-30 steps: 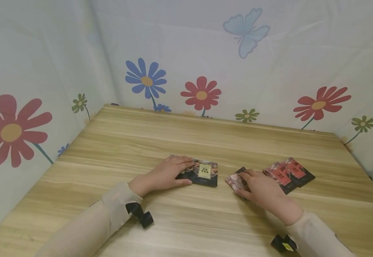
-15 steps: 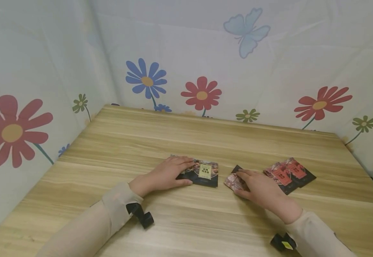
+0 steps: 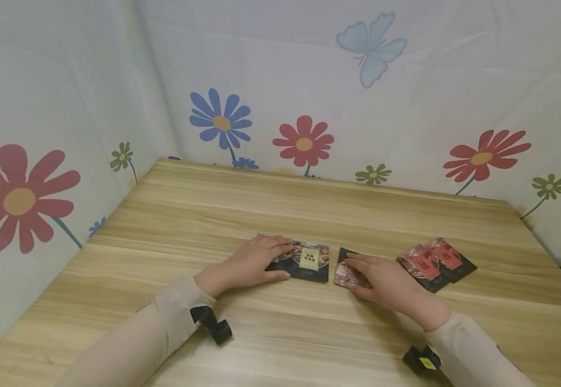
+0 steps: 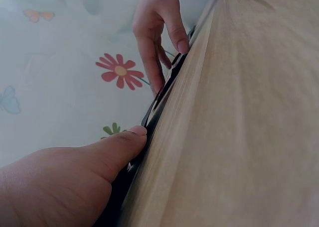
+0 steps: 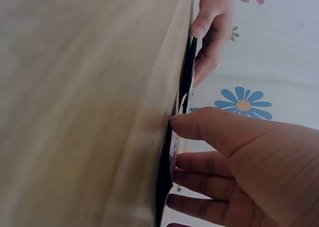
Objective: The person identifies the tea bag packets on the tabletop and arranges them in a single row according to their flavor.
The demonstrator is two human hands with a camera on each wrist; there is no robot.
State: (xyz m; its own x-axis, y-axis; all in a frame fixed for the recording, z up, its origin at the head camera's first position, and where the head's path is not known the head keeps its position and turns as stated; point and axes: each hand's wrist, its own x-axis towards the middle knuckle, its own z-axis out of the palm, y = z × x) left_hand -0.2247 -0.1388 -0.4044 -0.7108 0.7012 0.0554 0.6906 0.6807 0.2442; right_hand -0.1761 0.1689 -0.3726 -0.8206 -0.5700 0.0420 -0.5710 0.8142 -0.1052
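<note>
Across a wood-grained bench (image 3: pixel 271 338) we saw two grips at work over printed packets, set against a white backdrop (image 3: pixel 280 59) of flowers and a pale blue butterfly (image 3: pixel 371 49). The left grip (image 3: pixel 251 262), a bare hand, was released, its fingers stretched over a yellow-labelled packet (image 3: pixel 314 262), its thumb at the near edge. The right grip (image 3: pixel 387 280), also bare, was unclenched, its fingers reaching across a pink-patterned packet (image 3: pixel 344 275) and its thumb at the near side; we could not make out the part of the face beneath the hand. That packet lay on the bench just beside the yellow-labelled one, a narrow gap between them, its black end on the far side. To its right, beyond the hand, we counted a red-labelled packet (image 3: pixel 421 267) overlapping a second red-labelled packet (image 3: pixel 454 259), both slanted on the bench. Below the beige sleeves (image 3: pixel 176 303) we noted a black left wrist device (image 3: pixel 220 330) and a right wrist device (image 3: pixel 418 360) bearing a yellow mark.
</note>
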